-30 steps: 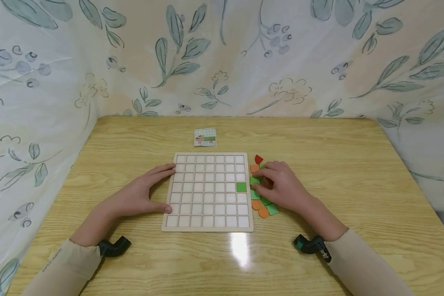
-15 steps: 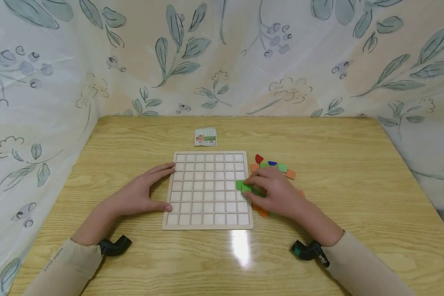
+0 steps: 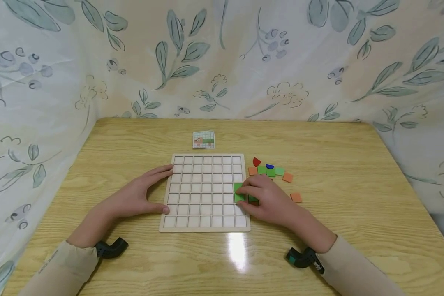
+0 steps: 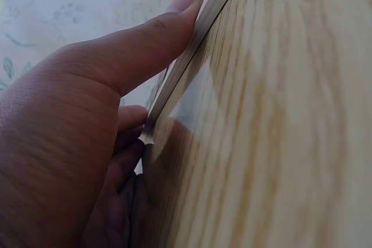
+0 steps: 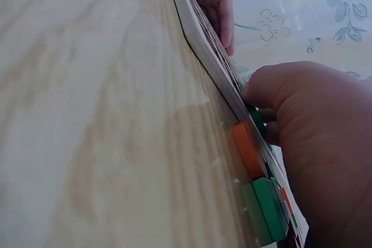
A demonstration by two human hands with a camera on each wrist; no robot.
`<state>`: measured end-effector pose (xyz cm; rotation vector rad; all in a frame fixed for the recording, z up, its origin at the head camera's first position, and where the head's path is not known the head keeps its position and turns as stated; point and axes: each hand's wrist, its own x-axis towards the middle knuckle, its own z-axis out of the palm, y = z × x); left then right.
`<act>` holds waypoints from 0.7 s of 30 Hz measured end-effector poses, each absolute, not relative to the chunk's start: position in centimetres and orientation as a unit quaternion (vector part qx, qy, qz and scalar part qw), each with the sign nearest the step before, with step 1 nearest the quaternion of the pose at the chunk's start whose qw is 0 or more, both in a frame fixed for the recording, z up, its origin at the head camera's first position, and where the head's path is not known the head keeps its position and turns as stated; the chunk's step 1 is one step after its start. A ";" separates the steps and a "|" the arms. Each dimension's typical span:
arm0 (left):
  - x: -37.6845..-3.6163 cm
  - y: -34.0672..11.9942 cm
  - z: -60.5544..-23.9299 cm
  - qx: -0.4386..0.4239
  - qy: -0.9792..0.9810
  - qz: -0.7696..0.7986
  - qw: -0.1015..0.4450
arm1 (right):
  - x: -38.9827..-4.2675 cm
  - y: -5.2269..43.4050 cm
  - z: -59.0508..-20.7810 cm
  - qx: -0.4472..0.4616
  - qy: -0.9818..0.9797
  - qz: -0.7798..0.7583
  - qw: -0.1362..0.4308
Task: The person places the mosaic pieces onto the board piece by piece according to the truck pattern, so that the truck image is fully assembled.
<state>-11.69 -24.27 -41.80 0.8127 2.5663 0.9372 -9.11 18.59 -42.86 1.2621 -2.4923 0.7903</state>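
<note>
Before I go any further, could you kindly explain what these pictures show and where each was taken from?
There is no machine: a person works with two bare hands. The wide picture comes from a head camera; the two close ones from cameras on each wrist. On the wooden table lies a gridded wooden board. The left hand steadies its left edge. The right hand presses a green tile at the board's right edge, just below another green tile. Loose tiles and a small pattern card lie nearby.

Green square tile (image 3: pixel 239 197) on grid board (image 3: pixel 203 193)
</note>
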 end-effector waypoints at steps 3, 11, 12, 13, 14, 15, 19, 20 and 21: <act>-11.7 -24.3 -41.8 0.282 0.891 0.324 0.145 | -9.1 18.6 -42.9 0.431 -0.852 0.272 0.116; -11.9 -24.3 -41.9 0.288 0.893 0.315 0.144 | -9.2 18.7 -43.0 0.427 -0.856 0.268 0.114; -11.9 -24.3 -41.9 0.289 0.892 0.316 0.144 | -9.2 18.7 -43.1 0.428 -0.856 0.268 0.115; -11.9 -24.3 -41.9 0.290 0.892 0.316 0.145 | -9.2 18.7 -43.1 0.428 -0.855 0.268 0.116; -11.9 -24.3 -41.9 0.290 0.891 0.317 0.146 | -9.2 18.7 -43.2 0.429 -0.855 0.269 0.116; -11.9 -24.4 -41.9 0.290 0.891 0.317 0.146 | -9.2 18.7 -43.2 0.429 -0.854 0.269 0.116; -11.9 -24.4 -41.9 0.291 0.893 0.312 0.147 | -9.2 18.8 -43.2 0.427 -0.854 0.273 0.114; -11.9 -24.4 -41.9 0.291 0.893 0.310 0.147 | -9.2 18.8 -43.1 0.426 -0.855 0.274 0.114; -11.9 -24.4 -41.9 0.291 0.894 0.309 0.147 | -9.2 18.8 -43.1 0.424 -0.855 0.275 0.116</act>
